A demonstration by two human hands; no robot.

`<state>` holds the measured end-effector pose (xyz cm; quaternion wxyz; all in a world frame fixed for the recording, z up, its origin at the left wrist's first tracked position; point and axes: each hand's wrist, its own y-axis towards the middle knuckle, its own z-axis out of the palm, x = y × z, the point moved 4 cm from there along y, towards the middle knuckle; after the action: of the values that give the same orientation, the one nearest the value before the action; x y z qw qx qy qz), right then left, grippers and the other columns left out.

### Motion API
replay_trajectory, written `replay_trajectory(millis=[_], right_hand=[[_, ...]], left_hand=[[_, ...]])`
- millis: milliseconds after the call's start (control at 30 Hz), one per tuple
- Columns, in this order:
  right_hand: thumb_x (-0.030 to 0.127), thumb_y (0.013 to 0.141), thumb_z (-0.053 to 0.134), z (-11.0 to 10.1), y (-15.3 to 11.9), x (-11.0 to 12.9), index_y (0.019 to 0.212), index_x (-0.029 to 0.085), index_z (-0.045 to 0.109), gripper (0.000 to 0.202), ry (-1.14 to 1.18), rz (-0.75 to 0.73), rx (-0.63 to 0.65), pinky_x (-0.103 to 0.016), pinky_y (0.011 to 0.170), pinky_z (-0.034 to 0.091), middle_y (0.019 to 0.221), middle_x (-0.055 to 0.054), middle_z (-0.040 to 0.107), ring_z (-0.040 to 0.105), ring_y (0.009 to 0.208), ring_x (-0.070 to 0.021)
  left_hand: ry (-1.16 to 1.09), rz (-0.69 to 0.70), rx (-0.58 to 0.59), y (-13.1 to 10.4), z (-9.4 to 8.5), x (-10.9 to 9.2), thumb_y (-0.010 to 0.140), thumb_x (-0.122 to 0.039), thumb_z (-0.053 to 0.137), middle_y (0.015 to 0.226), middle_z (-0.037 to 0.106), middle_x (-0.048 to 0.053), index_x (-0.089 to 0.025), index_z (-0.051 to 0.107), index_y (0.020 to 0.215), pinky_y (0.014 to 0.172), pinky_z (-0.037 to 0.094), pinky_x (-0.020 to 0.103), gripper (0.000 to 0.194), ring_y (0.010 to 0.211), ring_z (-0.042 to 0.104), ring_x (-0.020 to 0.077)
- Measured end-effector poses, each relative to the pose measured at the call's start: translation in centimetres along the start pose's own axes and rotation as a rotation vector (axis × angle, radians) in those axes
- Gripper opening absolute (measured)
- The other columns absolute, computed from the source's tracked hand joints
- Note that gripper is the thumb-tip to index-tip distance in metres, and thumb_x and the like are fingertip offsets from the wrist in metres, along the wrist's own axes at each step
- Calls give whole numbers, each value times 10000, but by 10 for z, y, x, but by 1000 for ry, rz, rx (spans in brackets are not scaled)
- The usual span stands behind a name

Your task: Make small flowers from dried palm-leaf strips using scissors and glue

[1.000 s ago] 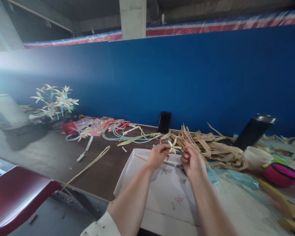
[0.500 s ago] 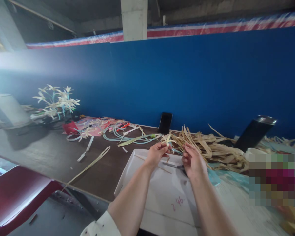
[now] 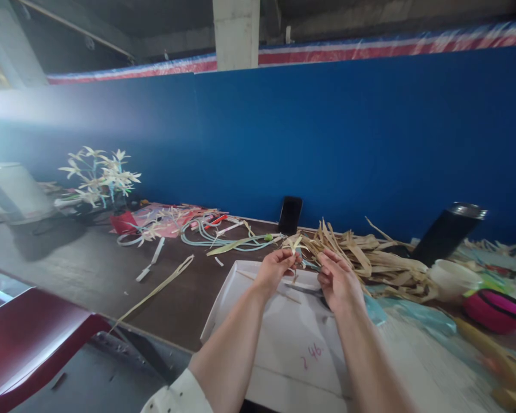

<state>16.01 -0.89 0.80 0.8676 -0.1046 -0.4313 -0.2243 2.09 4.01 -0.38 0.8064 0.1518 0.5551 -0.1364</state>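
Note:
Over a white box lid (image 3: 292,338), my left hand (image 3: 277,268) pinches a small pale flower (image 3: 296,245) by its stem, petals pointing up. The flower looks shaped from dry husk. My right hand (image 3: 337,278) is just to the right, its thumb and fingers drawn together close to the flower. A bit of light blue shows between the two hands, but whether the right fingers grip it is too small to tell. Thin sticks (image 3: 288,296) lie in the lid, under the hands.
Dry husk strips (image 3: 365,255) lie behind my right hand. A phone (image 3: 289,215) leans on the blue partition (image 3: 348,143). Farther right are a dark flask (image 3: 445,235), a white cup (image 3: 451,279) and a pink bowl (image 3: 496,310). Finished-looking flowers (image 3: 105,175) stand at the left, near coiled cord (image 3: 202,238).
My right hand has shifted slightly left and its fingers have drawn together. The left hand keeps hold of the flower in almost the same place.

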Motion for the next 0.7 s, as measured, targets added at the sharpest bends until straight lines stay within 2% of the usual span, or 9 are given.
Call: replay_trajectory(millis=[267,367,433,500,600,700], right_hand=[[201,556,722,-11,6,9,802,189,593,278,21,-43,-58,-121,310,221,554,96,434,301,378,-6],[263,574,716,-9,2,23,849,191,622,299,-88,-129,-125,-135,332,254,631,55,518,373,415,-20],[310,580,720,-6,-4,41,877,187,642,330,-294,-210,-175,-156,354,291,716,6,586,456,470,-53],[362,602,710,-2,-10,61,906,191,654,353,-598,-288,-152,-191,387,339,719,-18,613,523,525,-104],[399,673,649,2,-12,79,904,205,661,302,-1097,-348,100,-243,474,395,676,-21,626,561,564,-146],[333,735,572,-6,-12,75,870,241,658,184,-1542,-339,320,-268,570,405,762,-22,655,588,651,-165]], left_hand=[[-21,1,-29,4,-1,3,646,-362,682,870,641,74,-124,625,854,554,401,174,321,619,522,68],[-7,11,-51,5,-4,4,651,-372,671,861,643,69,-127,624,848,551,399,178,318,611,516,66],[8,25,-52,6,-4,3,662,-371,662,865,643,70,-128,629,850,549,394,178,309,610,512,64],[12,26,-53,5,-5,3,665,-368,659,870,643,73,-127,633,850,545,387,179,305,608,510,63],[-2,1,-71,4,-5,3,653,-356,665,868,643,77,-125,636,859,540,381,181,311,600,511,63],[-15,13,-70,3,-4,2,657,-338,660,859,643,74,-122,638,857,542,380,179,296,597,506,59]])
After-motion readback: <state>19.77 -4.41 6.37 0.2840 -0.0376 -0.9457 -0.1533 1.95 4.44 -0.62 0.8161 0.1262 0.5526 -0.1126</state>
